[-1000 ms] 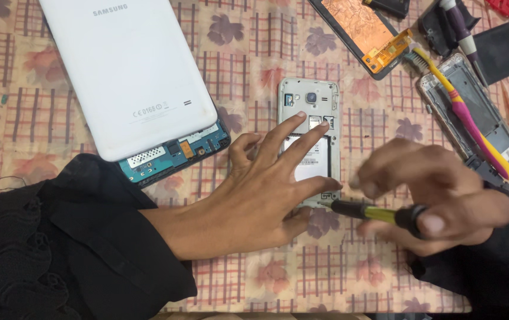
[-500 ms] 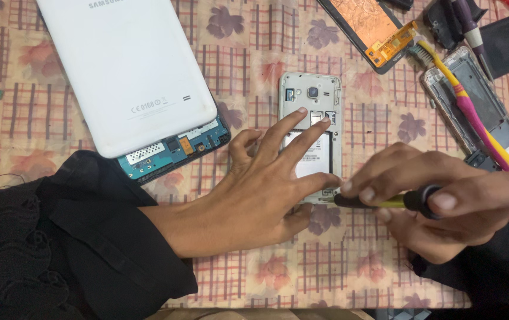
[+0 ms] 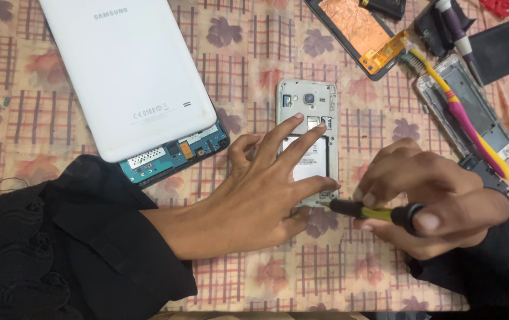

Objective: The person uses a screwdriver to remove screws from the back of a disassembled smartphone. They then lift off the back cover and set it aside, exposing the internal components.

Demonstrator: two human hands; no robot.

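- I am looking at an opened phone (image 3: 308, 112) with its back cover off, lying face down near the middle of the patterned cloth (image 3: 118, 266), its battery bay and camera exposed.
- My left hand (image 3: 260, 195) is pressing down on it with fingers spread flat and released, gripping nothing; this seems to be keeping the body from sliding.
- My right hand (image 3: 432, 204) is clenching a small screwdriver (image 3: 373, 211) with a black and yellow handle, thumb capping its end, so the tip is meeting the phone's lower right corner at a low angle.
- Just left of the phone, a white tablet (image 3: 130, 77) is lying face down with its back shell slid up, showing a strip of blue circuit board along the lower edge.
- To the upper right, well apart from my hands, a frame with a copper-coloured sheet (image 3: 349, 24), a toothbrush (image 3: 462, 115) resting across a clear phone frame (image 3: 500, 139), and a dark back cover (image 3: 506, 47) are sitting within reach.
- Black sleeves are covering both my wrists.
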